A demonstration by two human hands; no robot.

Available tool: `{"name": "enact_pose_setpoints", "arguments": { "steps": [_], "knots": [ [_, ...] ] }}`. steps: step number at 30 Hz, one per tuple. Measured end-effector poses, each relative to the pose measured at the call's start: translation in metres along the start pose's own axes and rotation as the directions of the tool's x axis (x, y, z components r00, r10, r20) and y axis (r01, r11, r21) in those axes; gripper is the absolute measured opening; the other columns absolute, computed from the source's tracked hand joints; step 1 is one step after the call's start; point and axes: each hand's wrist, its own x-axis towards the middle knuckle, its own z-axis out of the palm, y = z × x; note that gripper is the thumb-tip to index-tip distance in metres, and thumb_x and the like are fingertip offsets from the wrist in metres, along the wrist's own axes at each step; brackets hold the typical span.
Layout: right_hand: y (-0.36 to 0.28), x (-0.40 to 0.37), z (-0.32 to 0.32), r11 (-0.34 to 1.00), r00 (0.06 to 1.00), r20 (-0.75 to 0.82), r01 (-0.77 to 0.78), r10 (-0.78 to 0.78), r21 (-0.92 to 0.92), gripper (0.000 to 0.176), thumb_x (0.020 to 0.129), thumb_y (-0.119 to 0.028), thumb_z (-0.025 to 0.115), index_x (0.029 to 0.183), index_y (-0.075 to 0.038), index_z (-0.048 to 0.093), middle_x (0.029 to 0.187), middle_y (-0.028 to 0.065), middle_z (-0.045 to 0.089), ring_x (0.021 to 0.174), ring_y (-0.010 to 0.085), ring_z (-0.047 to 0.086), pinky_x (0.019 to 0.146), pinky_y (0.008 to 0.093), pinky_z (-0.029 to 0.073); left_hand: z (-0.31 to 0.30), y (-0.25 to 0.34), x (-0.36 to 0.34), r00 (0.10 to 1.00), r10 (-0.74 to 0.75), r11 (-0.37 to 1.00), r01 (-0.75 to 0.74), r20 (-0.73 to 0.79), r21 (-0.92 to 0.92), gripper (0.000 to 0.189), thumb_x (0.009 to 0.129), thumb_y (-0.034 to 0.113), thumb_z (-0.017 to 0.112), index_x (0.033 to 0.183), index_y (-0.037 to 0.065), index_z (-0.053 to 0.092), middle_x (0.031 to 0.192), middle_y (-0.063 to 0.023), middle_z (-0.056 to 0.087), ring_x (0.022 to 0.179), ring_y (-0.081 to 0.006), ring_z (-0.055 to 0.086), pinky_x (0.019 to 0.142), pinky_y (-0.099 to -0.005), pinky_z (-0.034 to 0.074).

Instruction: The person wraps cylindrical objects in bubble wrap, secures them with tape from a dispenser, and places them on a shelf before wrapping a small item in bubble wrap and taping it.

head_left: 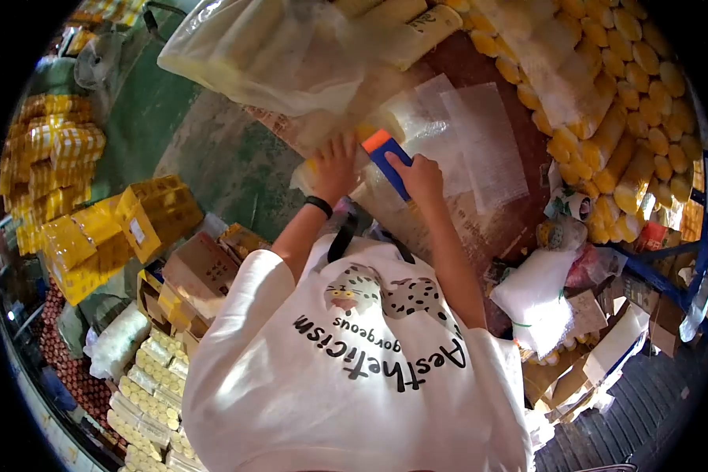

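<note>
Toward the near edge of the worn reddish-brown tabletop [488, 226], careful handling seems to call for a steady grip on the blue block-shaped tool with an orange end [386, 164], keeping the left fingers clear of that end. The right hand [422, 179] wraps around the tool, just left of a translucent textured plastic sheet [488, 145]; the left hand [334, 167], fingers slightly spread, reaches beside it, its contact beneath impossible to tell.

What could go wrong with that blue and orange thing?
The blue-and-orange handheld tool in the right hand is close to the left hand, so it might bump those fingers. The clear plastic sheets look thin and overlap beside it, so they could slip or crumple if brushed.
</note>
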Motion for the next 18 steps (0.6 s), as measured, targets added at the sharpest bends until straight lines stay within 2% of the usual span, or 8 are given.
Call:
{"name": "enact_pose_setpoints", "arguments": {
  "steps": [1,4,8,9,10,13,15,18],
  "knots": [
    [0.0,-0.002,0.001,0.999,1.0,0.008,0.021,-0.021,0.025,0.073,0.078,-0.065,0.054,0.08,0.007,0.063,0.08,0.0278,0.063,0.078,0.0402,0.064,0.07,0.0459,0.051,-0.004,-0.005,0.002,0.997,-0.006,0.998,0.011,0.078,-0.064,0.097,0.06,0.036,0.073,0.143,0.014,0.028,0.134,-0.0174,0.042,0.117,-0.0354,0.045,0.095,-0.0508,0.038],
    [0.022,-0.014,0.015,0.998,0.999,0.002,-0.045,0.045,0.038,0.073,0.078,-0.066,0.054,0.079,0.007,0.063,0.078,0.0282,0.063,0.078,0.0406,0.063,0.07,0.0464,0.05,-0.017,-0.031,0.024,0.962,0.008,0.955,0.074,0.273,-0.287,0.1,0.059,0.036,0.076,0.143,0.011,0.027,0.133,-0.0187,0.044,0.117,-0.0382,0.046,0.097,-0.0478,0.038],
    [0.059,-0.03,0.02,0.997,0.997,0.009,-0.082,0.082,0.013,0.07,0.077,-0.064,0.056,0.077,0.006,0.064,0.077,0.0275,0.063,0.076,0.0401,0.063,0.068,0.0457,0.05,0.003,-0.073,0.063,0.896,0.195,0.812,0.08,0.398,-0.579,0.105,0.056,0.042,0.08,0.141,0.008,0.029,0.136,-0.0196,0.042,0.12,-0.0398,0.045,0.102,-0.0426,0.037],
    [0.059,-0.029,0.023,0.997,0.997,-0.019,-0.076,0.076,-0.008,0.07,0.077,-0.064,0.057,0.074,0.005,0.063,0.074,0.0262,0.063,0.073,0.0392,0.063,0.066,0.0447,0.049,-0.001,-0.079,0.07,0.907,0.274,0.754,0.003,0.319,-0.657,0.108,0.053,0.048,0.079,0.14,0.008,0.03,0.136,-0.0201,0.042,0.125,-0.0385,0.04,0.105,-0.042,0.034],
    [0.058,-0.028,0.026,0.997,0.997,-0.043,-0.071,0.069,-0.032,0.07,0.077,-0.065,0.057,0.071,0.005,0.062,0.072,0.0249,0.063,0.07,0.0383,0.063,0.064,0.0437,0.049,0.005,-0.079,0.072,0.911,0.252,0.8,-0.005,0.327,-0.601,0.108,0.053,0.048,0.079,0.14,0.008,0.03,0.136,-0.0197,0.042,0.125,-0.0378,0.039,0.105,-0.0419,0.033],
    [0.041,-0.017,0.022,0.99,0.988,0.066,-0.135,0.138,-0.051,0.065,0.079,-0.059,0.057,0.078,0.005,0.066,0.081,0.0293,0.063,0.078,0.0404,0.063,0.068,0.047,0.051,0.002,-0.078,0.077,0.924,0.199,0.898,-0.038,0.327,-0.439,0.108,0.053,0.049,0.079,0.141,0.009,0.03,0.135,-0.0187,0.043,0.127,-0.0352,0.037,0.106,-0.0415,0.031],
    [0.037,-0.014,0.022,0.996,0.996,0.035,-0.084,0.085,-0.042,0.064,0.079,-0.058,0.057,0.077,0.006,0.066,0.08,0.0293,0.063,0.077,0.0403,0.063,0.069,0.0472,0.051,-0.011,-0.078,0.07,0.931,0.192,0.926,-0.068,0.309,-0.371,0.107,0.054,0.048,0.079,0.142,0.011,0.029,0.136,-0.0179,0.041,0.129,-0.0325,0.034,0.107,-0.041,0.03],
    [0.035,-0.011,0.024,0.996,0.996,0.021,-0.085,0.085,-0.031,0.063,0.08,-0.056,0.058,0.078,0.006,0.066,0.08,0.0295,0.062,0.077,0.0404,0.063,0.071,0.0474,0.05,0.024,-0.076,0.048,0.967,0.25,0.911,-0.25,-0.044,-0.328,0.1,0.059,0.042,0.077,0.143,0.017,0.029,0.139,-0.0164,0.036,0.127,-0.0313,0.035,0.104,-0.047,0.031]
  ]
}}
